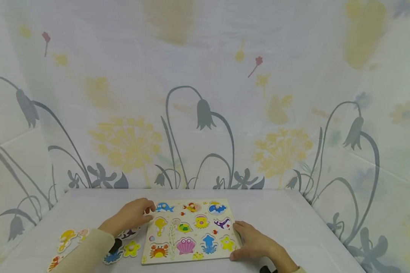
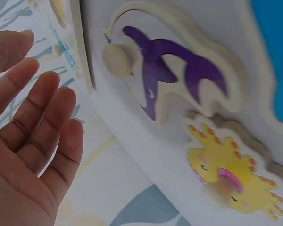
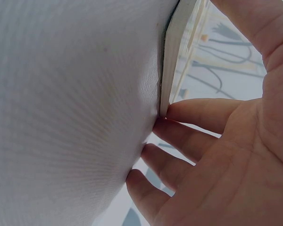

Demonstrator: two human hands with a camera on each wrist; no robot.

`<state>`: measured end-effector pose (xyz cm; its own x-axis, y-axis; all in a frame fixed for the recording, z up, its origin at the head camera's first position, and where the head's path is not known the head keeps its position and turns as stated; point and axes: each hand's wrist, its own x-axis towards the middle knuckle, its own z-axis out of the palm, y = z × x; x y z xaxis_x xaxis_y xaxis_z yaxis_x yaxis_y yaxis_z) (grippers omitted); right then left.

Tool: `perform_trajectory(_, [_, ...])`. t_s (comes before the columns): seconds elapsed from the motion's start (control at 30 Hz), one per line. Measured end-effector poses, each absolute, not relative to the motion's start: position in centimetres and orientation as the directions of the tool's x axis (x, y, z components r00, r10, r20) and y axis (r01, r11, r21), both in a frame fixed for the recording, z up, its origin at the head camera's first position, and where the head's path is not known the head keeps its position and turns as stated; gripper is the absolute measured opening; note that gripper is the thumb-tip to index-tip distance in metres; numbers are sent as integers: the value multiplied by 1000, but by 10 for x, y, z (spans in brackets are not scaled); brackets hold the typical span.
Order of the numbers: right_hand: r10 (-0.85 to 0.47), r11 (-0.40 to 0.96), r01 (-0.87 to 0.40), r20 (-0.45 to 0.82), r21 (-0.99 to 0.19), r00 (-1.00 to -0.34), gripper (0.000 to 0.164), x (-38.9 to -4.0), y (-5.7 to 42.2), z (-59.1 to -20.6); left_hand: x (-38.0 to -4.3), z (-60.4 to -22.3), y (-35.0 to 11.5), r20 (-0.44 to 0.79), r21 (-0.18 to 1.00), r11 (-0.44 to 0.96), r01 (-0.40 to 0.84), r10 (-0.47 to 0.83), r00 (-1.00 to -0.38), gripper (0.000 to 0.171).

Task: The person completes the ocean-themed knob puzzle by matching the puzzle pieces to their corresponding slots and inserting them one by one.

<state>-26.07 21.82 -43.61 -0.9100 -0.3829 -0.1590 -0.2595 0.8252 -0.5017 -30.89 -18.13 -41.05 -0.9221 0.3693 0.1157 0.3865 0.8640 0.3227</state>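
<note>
A wooden sea-animal puzzle board (image 1: pixel 200 220) lies flat on the table. Along its top row, a blue dolphin piece (image 1: pixel 164 207), a fish piece (image 1: pixel 192 207) and a whale piece (image 1: pixel 217 208) sit with round knobs showing. My left hand (image 1: pixel 133 216) hovers by the board's upper left edge, fingers loosely bent, holding nothing; the left wrist view shows a gap between hand and board. My right hand (image 1: pixel 254 240) rests against the right edge, thumb near the lower corner, fingers extended and touching the board's side (image 3: pixel 172 61).
Left of the board lie loose knobbed pieces: a yellow seahorse (image 1: pixel 67 239), a yellow star (image 1: pixel 131 248), a blue squid (image 1: pixel 112 258), a purple-and-white dolphin (image 2: pixel 179 70) and a yellow octopus (image 2: pixel 245 174). My left sleeve (image 1: pixel 85 252) covers part of them. A flower-printed curtain (image 1: pixel 205 151) hangs behind the table.
</note>
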Motion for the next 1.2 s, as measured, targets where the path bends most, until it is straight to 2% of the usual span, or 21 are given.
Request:
perform_trajectory(0.53, [-397, 829, -283, -151, -483, -905, 98, -259, 221, -432, -281, -416, -205, 92, 310, 876, 370, 360, -928, 17])
perform_trajectory(0.83, [-378, 835, -260, -162, -485, -912, 99, -262, 220, -434, -280, -420, -227, 87, 311, 886, 345, 335, -938, 17])
perform_trajectory(1.1, [-374, 830, -251, -163, -498, -913, 99, -260, 220, -433, -278, -422, -230, 23, 371, 887, 274, 286, -958, 16])
perform_trajectory(1.2, [-367, 831, -241, -168, -502, -915, 99, -260, 219, -434, -278, -424, -229, 36, 370, 878, 302, 312, -949, 16])
